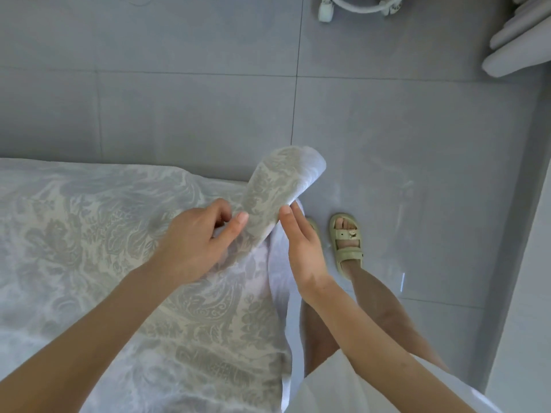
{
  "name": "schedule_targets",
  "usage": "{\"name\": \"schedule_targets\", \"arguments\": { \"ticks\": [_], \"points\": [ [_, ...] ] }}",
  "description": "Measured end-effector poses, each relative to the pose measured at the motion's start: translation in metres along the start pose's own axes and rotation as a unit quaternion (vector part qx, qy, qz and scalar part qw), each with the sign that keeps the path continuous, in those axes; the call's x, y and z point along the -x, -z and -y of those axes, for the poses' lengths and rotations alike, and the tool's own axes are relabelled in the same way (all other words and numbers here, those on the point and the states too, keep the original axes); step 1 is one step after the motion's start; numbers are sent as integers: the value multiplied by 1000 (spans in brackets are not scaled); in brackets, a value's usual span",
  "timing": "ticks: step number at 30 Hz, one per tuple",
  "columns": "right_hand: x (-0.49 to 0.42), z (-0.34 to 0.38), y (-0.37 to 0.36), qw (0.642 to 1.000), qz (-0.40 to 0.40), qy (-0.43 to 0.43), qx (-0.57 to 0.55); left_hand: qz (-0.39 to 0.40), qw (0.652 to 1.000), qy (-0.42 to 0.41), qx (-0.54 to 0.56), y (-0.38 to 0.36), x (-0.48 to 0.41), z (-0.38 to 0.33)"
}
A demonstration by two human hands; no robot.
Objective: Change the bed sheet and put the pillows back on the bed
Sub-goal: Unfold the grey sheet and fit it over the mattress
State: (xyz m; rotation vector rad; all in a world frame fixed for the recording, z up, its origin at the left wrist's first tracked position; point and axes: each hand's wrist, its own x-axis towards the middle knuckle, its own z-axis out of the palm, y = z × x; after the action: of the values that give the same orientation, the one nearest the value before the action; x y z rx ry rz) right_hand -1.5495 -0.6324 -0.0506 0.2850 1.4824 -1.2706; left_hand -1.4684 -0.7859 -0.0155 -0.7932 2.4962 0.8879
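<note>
Both hands meet at the lifted corner (278,186) of the patterned bed sheet (113,239) covering the bed (59,174): left hand (196,236) pinches it, right hand (301,248) touches flat-fingered; best pulled taut before tucking.

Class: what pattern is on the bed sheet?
Bed sheet: grey-beige floral damask on white; head view.

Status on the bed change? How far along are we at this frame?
Done: the patterned sheet lies spread over this end. In hand: left hand pinches the lifted sheet corner; right hand lays straight fingers against it. Going on or coming off, I cannot tell. Left: corner untucked; white stack, maybe pillows, sits apart from the sheet.
</note>
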Motion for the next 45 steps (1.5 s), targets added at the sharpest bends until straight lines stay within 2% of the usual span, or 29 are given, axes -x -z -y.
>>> {"name": "schedule_targets", "arguments": {
  "ticks": [3, 9, 14, 16, 17, 18, 21, 23, 25, 27, 31, 32, 34, 35, 37, 39, 42, 45],
  "points": [
    [9, 7, 2, 1000, 8, 2, -24, -5, 998, 5, 62, 24, 27, -4],
    [37, 23, -10, 997, 52, 45, -26, -10, 995, 14, 96, 56, 71, -5],
    [59, 27, -45, 985, 66, 161, 10, -12, 994, 4, 111, 83, 120, 5],
    [63, 25, -66, 969, 106, 207, 80, -23, 991, 2, 132, 92, 139, 7],
    [62, 20, -80, 962, 150, 194, 116, -26, 989, 2, 147, 96, 147, 8],
    [61, 12, -93, 958, 212, 146, 129, -29, 986, 4, 162, 98, 153, 10],
    [60, -24, -119, 915, 393, -57, 75, -48, 982, 17, 184, 101, 164, 14],
    [61, -42, -115, 898, 417, -143, -8, -40, 982, 19, 186, 100, 164, 15],
    [64, -44, -101, 887, 408, -193, -99, -22, 983, 16, 180, 97, 157, 11],
    [65, -43, -86, 882, 396, -205, -152, 2, 989, 10, 147, 91, 145, 8],
    [61, -47, -63, 913, 323, -202, -146, 28, 997, -6, 67, 79, 121, 1],
    [58, -50, -54, 934, 272, -192, -128, 27, 998, -10, 59, 76, 117, 1],
    [51, -61, -32, 978, 119, -149, -85, 25, 998, -12, 54, 73, 114, 3],
    [46, -68, -21, 987, 43, -133, -76, 24, 998, -12, 53, 73, 113, 4],
    [35, -83, -2, 988, -86, -121, -33, 24, 998, -16, 50, 72, 112, 5],
    [22, -100, 12, 977, -155, -141, 51, 28, 998, -17, 44, 71, 110, 3],
    [9, -121, 17, 965, -113, -186, 144, 27, 998, -25, 41, 69, 106, 1],
    [5, -144, 11, 956, -56, -221, 184, 27, 998, -20, 45, 70, 108, 6]
  ]
}}
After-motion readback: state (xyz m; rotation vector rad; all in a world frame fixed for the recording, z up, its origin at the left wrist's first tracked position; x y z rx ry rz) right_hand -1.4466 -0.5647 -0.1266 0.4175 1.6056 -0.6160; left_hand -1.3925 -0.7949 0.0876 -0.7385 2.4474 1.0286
